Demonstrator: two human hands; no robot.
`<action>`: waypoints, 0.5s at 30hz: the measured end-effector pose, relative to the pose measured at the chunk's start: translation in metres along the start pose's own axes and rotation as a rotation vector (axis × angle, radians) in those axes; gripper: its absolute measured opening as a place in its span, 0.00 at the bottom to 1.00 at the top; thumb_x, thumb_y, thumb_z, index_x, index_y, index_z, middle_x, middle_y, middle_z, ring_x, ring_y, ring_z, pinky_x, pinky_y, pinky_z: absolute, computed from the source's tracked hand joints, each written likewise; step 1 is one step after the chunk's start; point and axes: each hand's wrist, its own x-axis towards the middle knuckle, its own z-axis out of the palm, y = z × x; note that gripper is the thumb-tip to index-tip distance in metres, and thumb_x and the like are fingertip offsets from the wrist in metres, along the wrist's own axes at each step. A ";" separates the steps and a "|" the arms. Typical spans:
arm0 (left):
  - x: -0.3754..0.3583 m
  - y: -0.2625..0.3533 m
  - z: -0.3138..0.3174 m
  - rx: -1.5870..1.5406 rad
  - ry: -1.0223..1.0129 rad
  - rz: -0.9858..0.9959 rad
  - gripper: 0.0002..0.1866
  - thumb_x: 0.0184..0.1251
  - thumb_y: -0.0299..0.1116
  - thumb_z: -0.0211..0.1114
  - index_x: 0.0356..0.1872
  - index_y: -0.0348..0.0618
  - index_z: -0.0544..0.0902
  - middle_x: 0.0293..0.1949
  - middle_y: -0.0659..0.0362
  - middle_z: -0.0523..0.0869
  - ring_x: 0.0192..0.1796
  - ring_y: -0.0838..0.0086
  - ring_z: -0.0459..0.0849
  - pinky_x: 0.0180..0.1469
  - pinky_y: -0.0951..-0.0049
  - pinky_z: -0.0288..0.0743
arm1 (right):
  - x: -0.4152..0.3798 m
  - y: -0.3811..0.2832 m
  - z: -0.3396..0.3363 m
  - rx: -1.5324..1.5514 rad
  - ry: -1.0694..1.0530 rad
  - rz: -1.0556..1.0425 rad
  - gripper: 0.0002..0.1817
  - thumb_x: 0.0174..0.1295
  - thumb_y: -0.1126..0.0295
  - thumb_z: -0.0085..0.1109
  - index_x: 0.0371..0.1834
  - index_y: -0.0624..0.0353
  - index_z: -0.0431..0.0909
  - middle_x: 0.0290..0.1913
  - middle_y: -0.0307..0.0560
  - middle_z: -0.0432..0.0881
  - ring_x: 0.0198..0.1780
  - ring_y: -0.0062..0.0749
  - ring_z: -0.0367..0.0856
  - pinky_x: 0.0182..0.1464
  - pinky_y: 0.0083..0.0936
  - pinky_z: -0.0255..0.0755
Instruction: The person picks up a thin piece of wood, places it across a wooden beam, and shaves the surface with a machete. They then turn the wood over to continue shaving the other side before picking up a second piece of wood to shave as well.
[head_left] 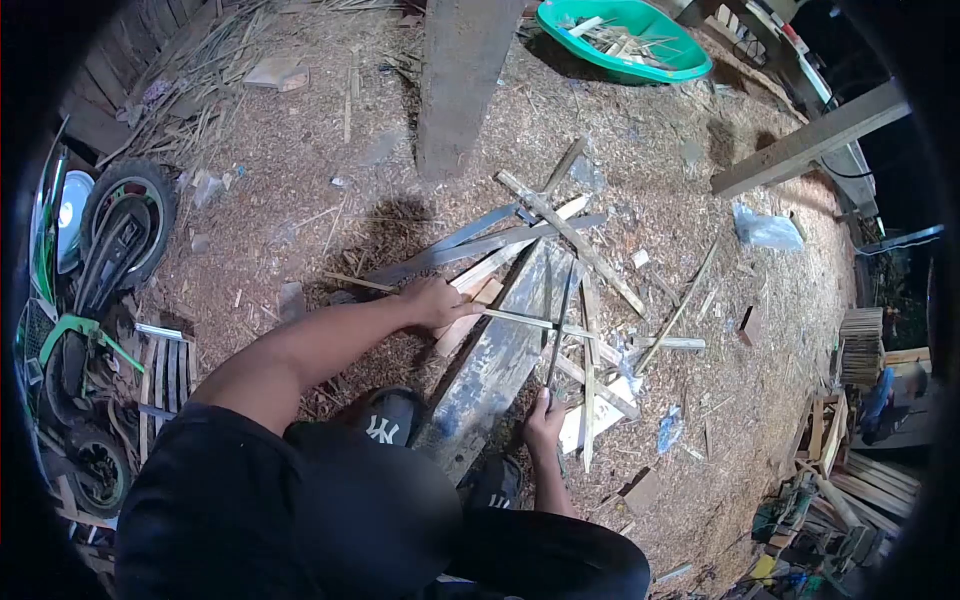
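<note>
My left hand [437, 303] is closed round a thin wooden stick [518, 318] that reaches rightward across a worn, stained plank [490, 355]. In my right hand [543, 425] is a long, narrow dark blade [563, 315], pointing away from me. The blade crosses the stick over the plank's right side, and its handle is mostly hidden by my fingers. Pale wood pieces [462, 330] lie just beyond my left hand. More strips, among them a crossed wooden slat [575, 240], rest around the plank's far end and right side.
Wood shavings cover the ground. A wooden post [465, 90] stands ahead, with a green basin [625, 45] of wood scraps behind it. At left is a small green-and-black motorbike [100, 270]. A beam [810, 140] juts in from the right, above a plastic bag [768, 228].
</note>
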 end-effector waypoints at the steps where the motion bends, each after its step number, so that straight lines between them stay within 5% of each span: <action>1: 0.000 0.001 -0.002 -0.003 -0.004 -0.003 0.42 0.73 0.73 0.46 0.35 0.41 0.90 0.33 0.37 0.88 0.40 0.41 0.89 0.47 0.46 0.82 | -0.001 -0.005 -0.003 -0.021 -0.013 0.015 0.21 0.78 0.62 0.52 0.26 0.62 0.72 0.20 0.36 0.69 0.24 0.22 0.65 0.28 0.31 0.61; 6: 0.004 -0.004 0.012 0.131 0.041 0.009 0.41 0.69 0.75 0.50 0.36 0.44 0.91 0.32 0.39 0.89 0.39 0.41 0.89 0.46 0.46 0.83 | -0.002 -0.004 0.003 -0.157 0.043 -0.006 0.17 0.75 0.65 0.53 0.29 0.66 0.77 0.21 0.42 0.75 0.25 0.29 0.73 0.31 0.36 0.67; 11: 0.007 -0.009 0.029 0.167 0.150 -0.011 0.39 0.66 0.76 0.53 0.35 0.46 0.91 0.30 0.41 0.89 0.38 0.45 0.90 0.45 0.47 0.84 | -0.004 -0.056 -0.016 -0.086 -0.110 0.237 0.21 0.78 0.59 0.52 0.32 0.67 0.79 0.20 0.44 0.76 0.23 0.29 0.74 0.29 0.35 0.67; 15: 0.009 -0.016 0.044 0.139 0.214 0.010 0.38 0.67 0.75 0.55 0.33 0.47 0.91 0.27 0.44 0.89 0.34 0.49 0.91 0.43 0.47 0.84 | 0.001 -0.080 -0.034 -0.227 -0.160 0.169 0.27 0.80 0.53 0.51 0.30 0.69 0.78 0.18 0.41 0.73 0.23 0.27 0.73 0.27 0.32 0.66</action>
